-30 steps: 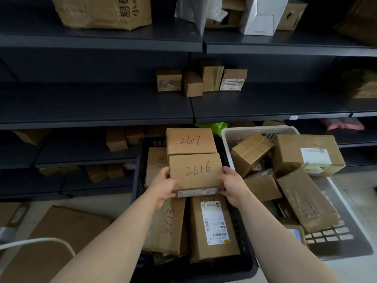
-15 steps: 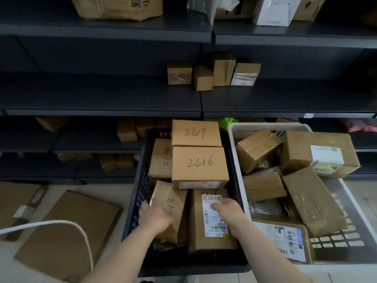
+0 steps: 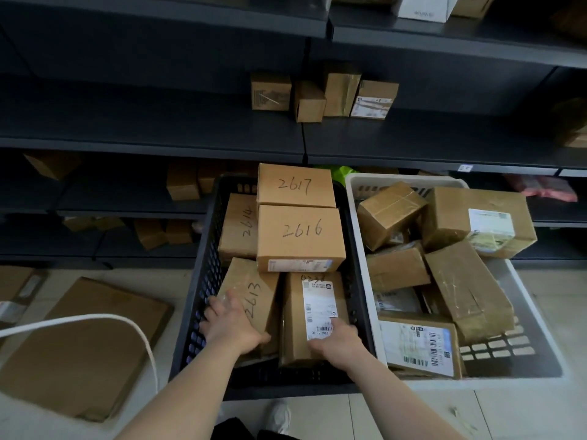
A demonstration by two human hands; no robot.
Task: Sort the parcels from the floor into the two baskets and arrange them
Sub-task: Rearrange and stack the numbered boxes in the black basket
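Hands off parcel 2616 (image 3: 300, 231) | left hand (image 3: 233, 325) grip round 2613 (image 3: 254, 287); right hand (image 3: 338, 342) flat on labelled parcel (image 3: 313, 300)

Dark grey metal shelving (image 3: 152, 128) fills the background. Four small brown cardboard boxes (image 3: 309, 101) stand close together on its middle shelf, and a white carton (image 3: 424, 6) sits on the shelf above. A pink wrapped package (image 3: 546, 188) lies lower right. A white cord (image 3: 95, 320) arcs over the pale tiled floor (image 3: 524, 414), and a white shoe (image 3: 279, 416) shows at the bottom edge.
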